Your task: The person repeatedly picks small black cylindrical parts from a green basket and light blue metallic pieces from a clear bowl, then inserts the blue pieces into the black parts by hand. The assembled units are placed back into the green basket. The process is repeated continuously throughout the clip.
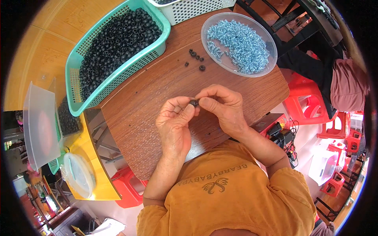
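Above the wooden table, my left hand [176, 120] pinches a small black round bead-like piece [193, 103] between thumb and fingers. My right hand [226, 108] is closed in a pinch, its fingertips right beside that piece; what they hold, if anything, is hidden. Beyond my hands, several similar black pieces [202, 68] lie loose on the tabletop. A green basket [118, 74] full of black pieces with holes stands at the far left. At the far right, a clear round tray [272, 59] holds a heap of small shiny blue pieces [244, 43].
The brown table [134, 129] extends under my hands. A white perforated basket [193, 11] stands at its far edge. Red stools [307, 98] are on the right, and another red stool [128, 188] is at lower left. Round plastic lids [78, 175] rest on a yellow surface at left.
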### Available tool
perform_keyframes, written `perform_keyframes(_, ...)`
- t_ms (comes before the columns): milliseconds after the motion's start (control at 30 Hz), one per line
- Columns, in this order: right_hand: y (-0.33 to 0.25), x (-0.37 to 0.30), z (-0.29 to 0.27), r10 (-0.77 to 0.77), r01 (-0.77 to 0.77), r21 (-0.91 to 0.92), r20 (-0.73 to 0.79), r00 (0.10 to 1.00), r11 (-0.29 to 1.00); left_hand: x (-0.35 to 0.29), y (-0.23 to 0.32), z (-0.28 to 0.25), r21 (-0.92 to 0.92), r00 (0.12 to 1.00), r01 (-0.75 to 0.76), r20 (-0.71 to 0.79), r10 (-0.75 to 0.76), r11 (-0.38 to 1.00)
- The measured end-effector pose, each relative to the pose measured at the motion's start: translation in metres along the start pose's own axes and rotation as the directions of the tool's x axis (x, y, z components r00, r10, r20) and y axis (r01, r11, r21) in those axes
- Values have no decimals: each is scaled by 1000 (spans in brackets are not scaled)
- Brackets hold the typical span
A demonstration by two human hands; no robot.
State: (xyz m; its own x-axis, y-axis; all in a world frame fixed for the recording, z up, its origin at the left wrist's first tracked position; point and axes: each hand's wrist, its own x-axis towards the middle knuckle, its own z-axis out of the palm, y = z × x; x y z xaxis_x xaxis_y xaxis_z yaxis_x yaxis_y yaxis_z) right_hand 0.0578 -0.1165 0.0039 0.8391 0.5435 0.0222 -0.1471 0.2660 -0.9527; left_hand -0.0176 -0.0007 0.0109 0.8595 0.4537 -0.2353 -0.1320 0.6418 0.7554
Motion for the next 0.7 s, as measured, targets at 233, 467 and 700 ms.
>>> perform_keyframes(233, 1, -7, 2, -276, 257, -277, -34, 960, 926, -2, -3, 2, -60, 997, 71, -1, -71, 996)
perform_keyframes(467, -3, -3, 1, -601, 527, -636, 123, 790, 564, -4, -2, 5, -72, 995, 98, -13, -100, 993)
perform_keyframes(700, -4, -1, -5, -598, 567, -644, 205, 775, 514, -4, -3, 2, 8, 989, 146, -18, -146, 989)
